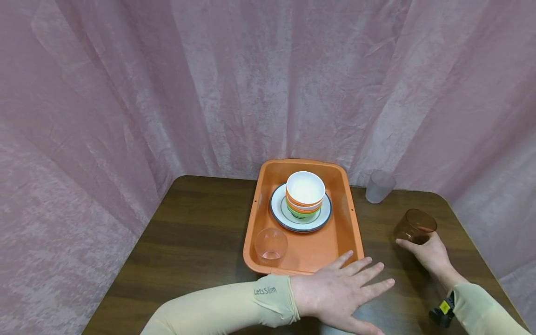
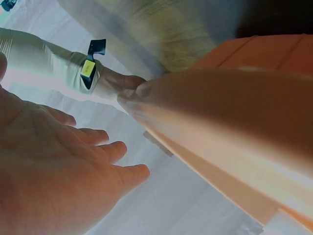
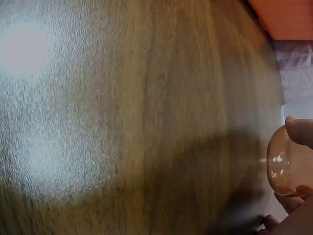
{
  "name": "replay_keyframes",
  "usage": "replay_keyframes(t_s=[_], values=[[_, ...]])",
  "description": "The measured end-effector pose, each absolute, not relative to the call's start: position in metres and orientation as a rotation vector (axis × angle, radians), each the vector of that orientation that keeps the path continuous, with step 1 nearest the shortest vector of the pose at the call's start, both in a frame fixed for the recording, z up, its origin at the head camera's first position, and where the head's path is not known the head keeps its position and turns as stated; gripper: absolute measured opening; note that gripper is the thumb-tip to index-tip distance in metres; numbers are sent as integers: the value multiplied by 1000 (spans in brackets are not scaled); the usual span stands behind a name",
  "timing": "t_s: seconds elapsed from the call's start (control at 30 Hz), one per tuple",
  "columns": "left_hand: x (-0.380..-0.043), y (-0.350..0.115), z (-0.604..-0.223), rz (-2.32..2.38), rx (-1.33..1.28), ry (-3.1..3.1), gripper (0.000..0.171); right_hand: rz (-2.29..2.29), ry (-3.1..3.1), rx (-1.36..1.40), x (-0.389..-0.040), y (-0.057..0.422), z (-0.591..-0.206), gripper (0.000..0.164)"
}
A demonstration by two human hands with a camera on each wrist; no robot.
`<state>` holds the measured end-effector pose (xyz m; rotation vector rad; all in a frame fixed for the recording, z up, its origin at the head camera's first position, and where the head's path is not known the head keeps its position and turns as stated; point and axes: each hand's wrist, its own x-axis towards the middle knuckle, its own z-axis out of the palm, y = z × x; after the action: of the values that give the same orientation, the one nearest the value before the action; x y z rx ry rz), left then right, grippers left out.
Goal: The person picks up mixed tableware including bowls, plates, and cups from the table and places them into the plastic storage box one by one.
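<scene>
At the right of the table, my right hand [image 1: 431, 255] grips a brown see-through glass [image 1: 412, 225]. The right wrist view shows the same glass [image 3: 279, 164] tilted, with thumb and fingers around it. My left hand [image 1: 341, 292] is spread with straight fingers by the near right corner of an orange basin [image 1: 356, 228]; its palm holds nothing in the left wrist view. Inside the basin, a stack of bowls [image 1: 305, 188], white on top, stands on white plates [image 1: 278, 209] with dark rims. A clear glass [image 1: 271, 246] sits in the basin's near left corner.
A frosted glass [image 1: 380, 187] stands near the table's back edge, right of the basin. The dark wooden table [image 1: 201, 223] has rounded far corners. Pink curtains [image 1: 234, 83] hang close behind it and along both sides.
</scene>
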<state>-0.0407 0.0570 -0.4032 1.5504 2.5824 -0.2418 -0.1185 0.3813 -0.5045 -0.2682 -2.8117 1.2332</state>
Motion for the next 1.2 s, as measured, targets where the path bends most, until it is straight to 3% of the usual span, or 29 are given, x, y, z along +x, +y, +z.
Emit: replay_keyframes(t_s=[0.3,0.77,1.2], values=[[-47,46,-390,-134,1524,2615,93,1144,-2801,-186,-116,378,-487,66],[-77,-2,-368,16,1464,2712,92,1199,-2810,-134,-108,357,-438,93],[-100,-69,-358,121,1275,2806,95,1400,-2792,85,-101,315,-389,87]])
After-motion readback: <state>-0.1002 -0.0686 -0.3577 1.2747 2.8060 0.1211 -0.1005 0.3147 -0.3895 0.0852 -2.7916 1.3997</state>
